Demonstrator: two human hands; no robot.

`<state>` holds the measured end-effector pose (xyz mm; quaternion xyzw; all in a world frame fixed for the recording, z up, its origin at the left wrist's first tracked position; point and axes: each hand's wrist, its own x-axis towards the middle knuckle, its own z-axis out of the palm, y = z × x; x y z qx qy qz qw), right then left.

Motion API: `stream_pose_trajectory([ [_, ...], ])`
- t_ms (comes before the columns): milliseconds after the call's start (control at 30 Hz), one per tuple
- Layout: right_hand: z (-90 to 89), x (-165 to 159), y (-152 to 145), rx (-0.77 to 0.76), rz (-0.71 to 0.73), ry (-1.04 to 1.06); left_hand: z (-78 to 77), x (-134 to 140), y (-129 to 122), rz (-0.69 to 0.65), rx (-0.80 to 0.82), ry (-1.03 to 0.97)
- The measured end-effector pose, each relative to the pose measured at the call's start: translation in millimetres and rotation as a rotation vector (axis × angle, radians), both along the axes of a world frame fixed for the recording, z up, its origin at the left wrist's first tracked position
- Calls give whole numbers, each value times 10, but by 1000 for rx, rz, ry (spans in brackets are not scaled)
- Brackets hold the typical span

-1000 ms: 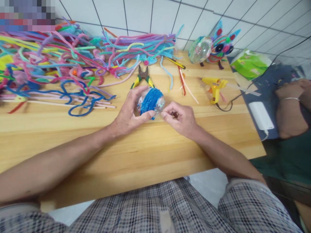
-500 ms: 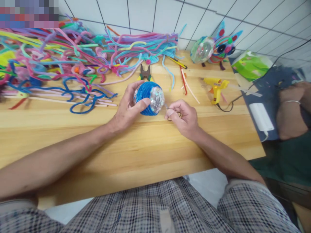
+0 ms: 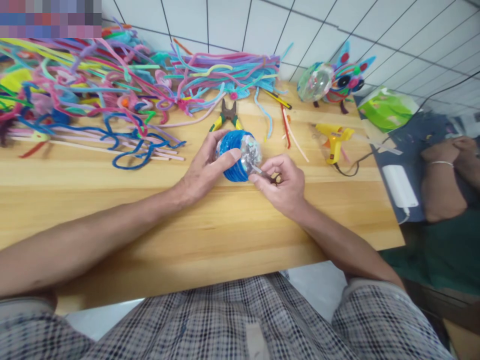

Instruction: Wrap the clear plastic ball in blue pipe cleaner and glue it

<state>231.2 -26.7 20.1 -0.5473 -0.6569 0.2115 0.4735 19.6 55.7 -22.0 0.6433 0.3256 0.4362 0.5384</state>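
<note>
Left hand (image 3: 202, 172): cups a clear ball (image 3: 239, 155) half wrapped in blue fuzzy wire, fingers curled round it, thumb on top, seemingly to steady it.
Right hand (image 3: 283, 182): fingers pinched narrow on a thin end at the ball's right side, touching it.
Ball's place: middle of the wooden surface (image 3: 210, 225), just above it.
Far side: pliers (image 3: 227, 116) right behind the ball; a heap of coloured fuzzy wires (image 3: 112, 85) at far left.
Right: yellow glue gun (image 3: 333, 140); a finished ball creature (image 3: 332, 75) by the wall.
Far right: another person's arm (image 3: 444, 172).

You see a clear, glossy plastic ball (image 3: 240, 155) wrapped in fuzzy blue pipe cleaner, a smooth, faintly shiny wooden table (image 3: 210, 225), glossy wall tiles (image 3: 318, 25), and a yellow plastic glue gun (image 3: 335, 140).
</note>
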Motion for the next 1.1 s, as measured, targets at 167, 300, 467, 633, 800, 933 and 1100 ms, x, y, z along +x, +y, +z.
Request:
stream_pose_trajectory([
  [167,-34,-40,5,-13,39,-2,0,13,-34,-11,56,50],
  [300,-34,-51,3,-15,45,-11,22,10,-61,-15,51,65],
  [467,-29,-51,-6,-12,45,-24,48,3,-71,-58,40,39],
  [633,-45,-39,-17,7,59,-27,-11,12,-57,-82,32,15],
  [800,-70,-27,-21,-1,55,-34,-90,19,-53,-56,61,13],
  [933,-66,-36,-20,9,62,-4,-83,6,-56,-59,60,25],
  [1100,-63,-51,-21,-26,39,-3,-46,-23,-55,-76,56,37],
])
